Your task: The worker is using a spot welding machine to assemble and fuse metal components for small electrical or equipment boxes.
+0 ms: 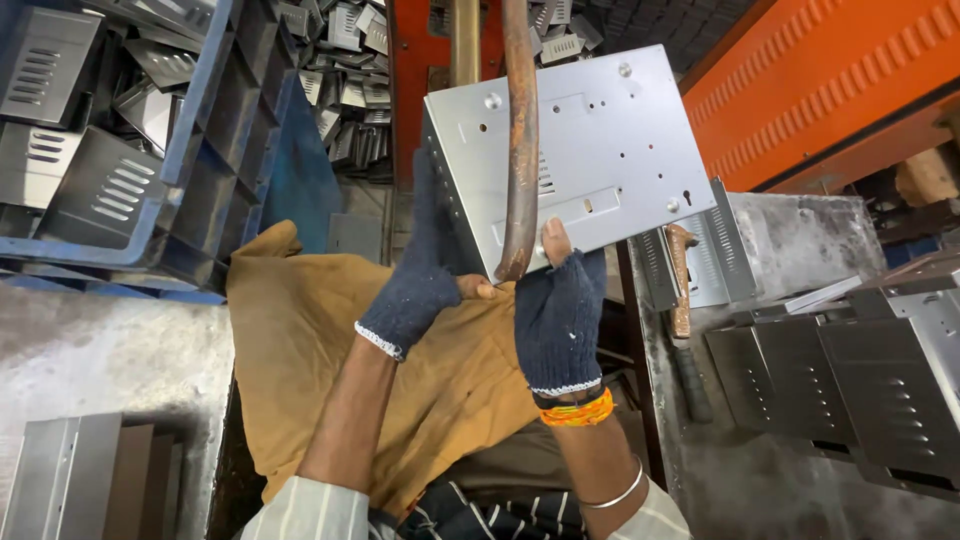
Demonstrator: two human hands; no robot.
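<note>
A grey sheet-metal box panel with holes and louvre slots is held up in front of me, tilted. My left hand, in a dark blue knit glove, grips its left edge. My right hand, in a fingerless dark blue glove with an orange wristband and a metal bangle, holds the panel's lower edge, thumb on its face. A rusty curved metal bar hangs down in front of the panel and ends by my right thumb.
A tan cloth covers my lap. Blue crates with louvred metal parts stand at left. More pressed panels lie on the grey bench at right, beside an orange machine frame. A metal piece sits bottom left.
</note>
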